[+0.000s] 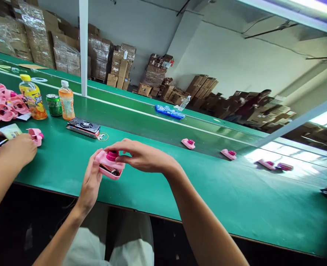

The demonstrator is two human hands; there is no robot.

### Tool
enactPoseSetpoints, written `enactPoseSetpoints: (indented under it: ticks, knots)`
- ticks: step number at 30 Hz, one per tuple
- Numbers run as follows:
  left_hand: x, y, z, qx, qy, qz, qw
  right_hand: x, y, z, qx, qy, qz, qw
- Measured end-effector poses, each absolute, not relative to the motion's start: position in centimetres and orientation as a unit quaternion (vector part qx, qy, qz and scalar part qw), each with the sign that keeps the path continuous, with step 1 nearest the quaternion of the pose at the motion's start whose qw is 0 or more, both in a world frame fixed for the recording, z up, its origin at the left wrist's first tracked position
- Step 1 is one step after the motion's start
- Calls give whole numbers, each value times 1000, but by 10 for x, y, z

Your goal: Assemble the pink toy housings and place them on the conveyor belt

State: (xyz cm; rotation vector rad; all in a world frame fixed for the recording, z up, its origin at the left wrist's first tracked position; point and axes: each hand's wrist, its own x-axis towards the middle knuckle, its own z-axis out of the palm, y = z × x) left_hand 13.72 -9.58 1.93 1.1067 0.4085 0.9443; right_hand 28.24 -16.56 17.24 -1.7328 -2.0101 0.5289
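Observation:
Over the green table near its front edge, I hold a pink toy camera (115, 172) with a magenta lens ring. Its two shell halves stand partly apart, and dark parts and wiring show in the gap. My left hand (90, 181) grips the toy's left side, thumb and fingers closed around it. From above, my right hand (137, 155) curls over the top, with its fingers and thumb pinching around the lens ring. Behind my hands lies a silver-and-black camera-like box (84, 126), beside a small loop of yellow cord (103, 137).
At left, a co-worker's hands (16, 151) handle a pink shell (36, 136) near a pile of pink shells (2, 103). Two drink bottles (66, 103) and a green can (54, 105) stand behind. Several pink toy cameras (188, 143) lie along the belt (141, 125); a blue tray (170, 112) lies beyond.

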Motion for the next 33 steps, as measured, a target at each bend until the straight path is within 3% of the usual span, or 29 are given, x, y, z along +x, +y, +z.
enactPoseSetpoints:
  ticks: [5, 9, 11, 15, 25, 33]
  knots:
    - [141, -98, 24, 489, 164, 416, 749, 289, -164, 181, -625, -731, 196, 193]
    - [150, -103, 31, 429, 162, 435, 775, 271, -193, 149, -732, -593, -14, 335]
    - [154, -106, 33, 406, 167, 437, 785, 258, -208, 126, -765, -521, -92, 366]
    - [163, -112, 31, 380, 151, 413, 814, 242, -215, 93, -791, -486, -27, 369]
    - [183, -124, 23, 286, 173, 453, 826, 236, -199, 51, -716, -421, 90, 549]
    - [190, -138, 10, 390, 214, 459, 769, 238, -205, 22, -734, -384, -72, 555]
